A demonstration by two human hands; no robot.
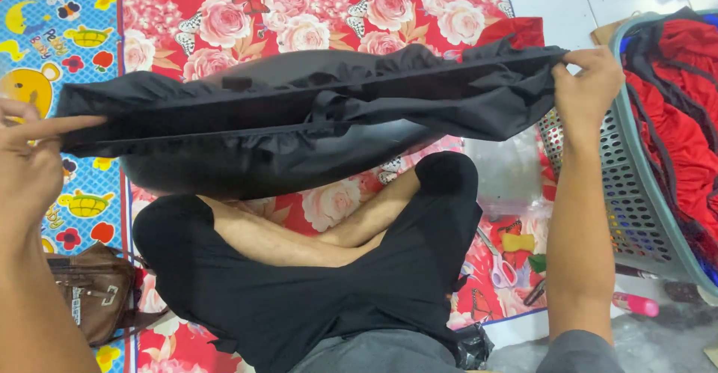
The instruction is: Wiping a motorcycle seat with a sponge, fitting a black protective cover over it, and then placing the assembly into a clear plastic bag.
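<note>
From the head view I see both hands stretching a black garment (314,118) out flat in the air, above my crossed legs in black shorts (314,283). My left hand (30,163) is at the garment's left end, with the index finger laid straight along the edge of the cloth and the other fingers curled under it; I take it as a grip, though the fold hides where the thumb sits. My right hand (587,89) is at the far right end, fingers bent shut and pinching the corner of the cloth between thumb and fingertips, so the fabric runs out of the fist and across to the other hand. The garment hangs taut along its top seam and sags below into a rounded belly. Under it lies a red mat with pink roses (299,14), and beside that a blue mat with cartoon pictures (60,36). Just right of my right forearm stands a grey plastic laundry basket (636,193) holding red cloth (680,104). A brown handbag (97,291) sits by my left knee, and scissors (501,268) and a pink tube (636,304) lie near the basket.
</note>
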